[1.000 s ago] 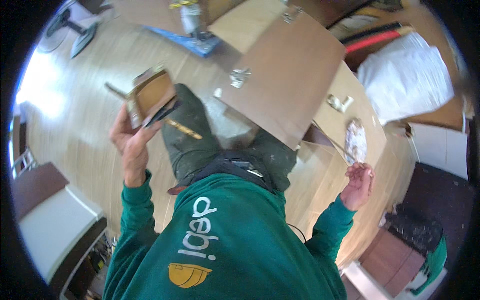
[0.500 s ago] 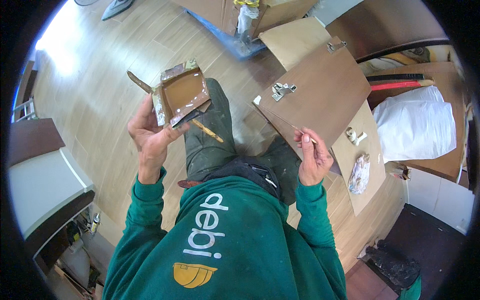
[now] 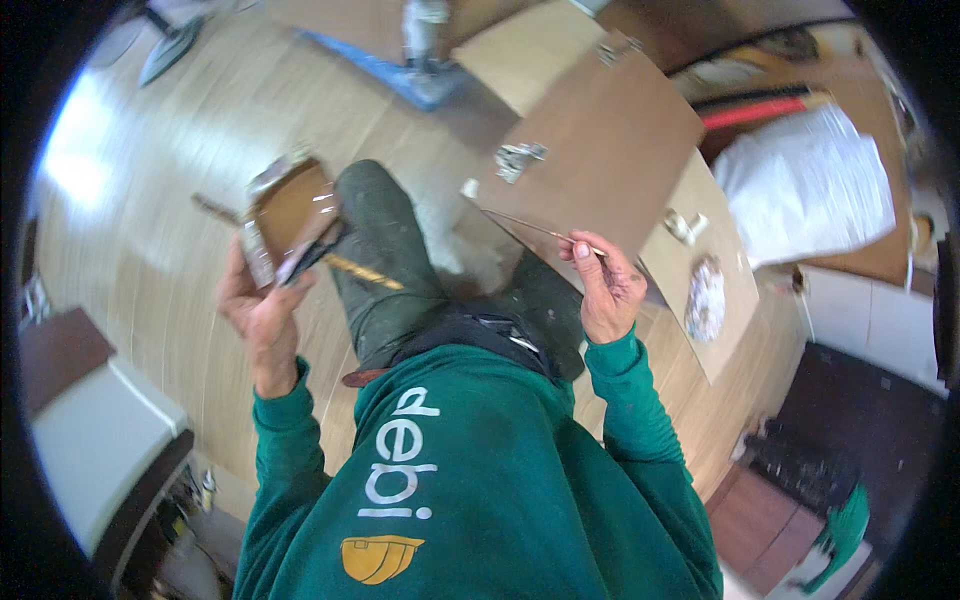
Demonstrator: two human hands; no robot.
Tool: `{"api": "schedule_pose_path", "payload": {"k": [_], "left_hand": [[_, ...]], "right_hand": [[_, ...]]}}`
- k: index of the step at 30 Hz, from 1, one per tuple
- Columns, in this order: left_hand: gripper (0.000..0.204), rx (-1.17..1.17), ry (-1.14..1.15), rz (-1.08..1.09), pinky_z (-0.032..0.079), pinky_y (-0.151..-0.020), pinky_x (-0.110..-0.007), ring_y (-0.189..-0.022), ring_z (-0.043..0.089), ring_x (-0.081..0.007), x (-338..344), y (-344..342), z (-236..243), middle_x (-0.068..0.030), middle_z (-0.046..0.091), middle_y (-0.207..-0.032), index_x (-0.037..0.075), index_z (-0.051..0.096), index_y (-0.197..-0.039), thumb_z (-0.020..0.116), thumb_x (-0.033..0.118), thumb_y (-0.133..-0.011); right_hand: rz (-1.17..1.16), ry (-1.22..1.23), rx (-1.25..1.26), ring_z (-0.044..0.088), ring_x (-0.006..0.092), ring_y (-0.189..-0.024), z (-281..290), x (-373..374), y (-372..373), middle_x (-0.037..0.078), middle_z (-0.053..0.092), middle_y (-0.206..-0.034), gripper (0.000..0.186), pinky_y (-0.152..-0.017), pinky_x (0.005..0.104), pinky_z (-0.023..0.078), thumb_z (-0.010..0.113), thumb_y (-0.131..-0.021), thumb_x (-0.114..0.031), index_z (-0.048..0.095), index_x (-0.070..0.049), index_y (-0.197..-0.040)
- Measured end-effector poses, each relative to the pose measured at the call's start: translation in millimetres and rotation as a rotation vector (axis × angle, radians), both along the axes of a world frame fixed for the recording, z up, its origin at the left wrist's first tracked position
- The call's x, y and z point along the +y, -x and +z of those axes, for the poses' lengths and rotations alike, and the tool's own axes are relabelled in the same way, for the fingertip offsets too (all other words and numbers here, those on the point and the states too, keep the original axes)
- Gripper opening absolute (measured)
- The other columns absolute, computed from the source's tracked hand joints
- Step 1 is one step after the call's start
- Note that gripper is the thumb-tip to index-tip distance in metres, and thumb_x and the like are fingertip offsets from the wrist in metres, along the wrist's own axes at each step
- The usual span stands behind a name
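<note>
My left hand (image 3: 262, 318) grips a small open carton tray (image 3: 256, 250) of brown paint from its near side. A paint-stained stick (image 3: 365, 272) pokes out from under the tray on both sides. Between thumb and fingers, my right hand (image 3: 608, 290) pinches a thin fine paintbrush (image 3: 532, 227). Its tip points left, over the near edge of a brown cabinet door panel (image 3: 600, 150); whether it touches is too blurred to tell. The panel carries two metal hinges, the closer being this hinge (image 3: 518, 160). A white patch (image 3: 470, 188) marks its left corner.
Under and beside the panel lies cardboard (image 3: 712, 345), with a crumpled stained rag (image 3: 706, 300) and a small whitish item (image 3: 684, 228) on it. White plastic sheeting (image 3: 810, 195) and a red strip (image 3: 755, 113) lie to the right. Blue sheeting (image 3: 375, 75) is on the floor ahead.
The view has shifted, and most things appear further left. My left hand and the tray have moved left and slightly down in the picture. Both hands keep their holds.
</note>
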State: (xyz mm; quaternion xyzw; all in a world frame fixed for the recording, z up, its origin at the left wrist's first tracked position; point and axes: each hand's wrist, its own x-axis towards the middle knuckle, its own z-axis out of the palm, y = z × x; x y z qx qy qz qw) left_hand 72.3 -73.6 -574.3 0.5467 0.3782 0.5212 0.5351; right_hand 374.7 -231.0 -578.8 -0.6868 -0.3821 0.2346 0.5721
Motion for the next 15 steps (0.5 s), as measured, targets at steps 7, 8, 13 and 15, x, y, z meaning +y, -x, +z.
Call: {"api": "schedule_pose_path", "payload": {"k": [7, 8, 13, 15], "left_hand": [[0.059, -0.018, -0.071, -0.022, 0.044, -0.096, -0.04, -0.105, 0.058, -0.0257, 17.4, -7.7, -5.1, -0.0149, 0.057, -0.118, -0.009, 0.046, -0.125, 0.071, 0.01, -0.075], [0.059, -0.038, -0.083, -0.034, 0.044, -0.095, -0.042, -0.105, 0.058, -0.0269, 18.9, -10.7, -4.0, -0.0153, 0.057, -0.118, -0.009, 0.046, -0.125, 0.071, 0.01, -0.075], [0.06, -0.019, -0.189, -0.16, 0.046, -0.095, -0.046, -0.103, 0.059, -0.0319, 26.8, -38.0, 12.3, -0.0207, 0.056, -0.117, -0.009, 0.044, -0.126, 0.069, 0.018, -0.08], [0.061, -0.006, -0.206, -0.206, 0.046, -0.094, -0.046, -0.101, 0.06, -0.0336, 23.4, -50.7, 22.4, -0.0223, 0.057, -0.115, -0.009, 0.043, -0.128, 0.068, 0.021, -0.08]], "right_hand": [[-0.441, -0.105, 0.206, 0.063, 0.0207, -0.072, 42.2, -119.9, -71.2, 0.014, 0.066, -0.082, 0.019, -0.065, 0.0292, 0.049, 0.052, -0.091, -0.015, 0.061, 0.001, -0.095], [-0.494, -0.152, 0.266, 0.063, 0.0214, -0.07, 43.9, -139.2, -83.7, 0.014, 0.066, -0.08, 0.02, -0.063, 0.0294, 0.049, 0.052, -0.091, -0.017, 0.06, 0.001, -0.094], [-0.775, -0.221, 0.415, 0.061, 0.0233, -0.063, 25.2, -218.9, -98.8, 0.013, 0.062, -0.073, 0.024, -0.057, 0.0302, 0.048, 0.052, -0.09, -0.023, 0.058, 0.001, -0.09], [-0.851, -0.197, 0.423, 0.061, 0.0232, -0.062, 10.7, -235.8, -90.1, 0.013, 0.062, -0.073, 0.024, -0.056, 0.0302, 0.048, 0.052, -0.09, -0.023, 0.058, 0.001, -0.09]]}}
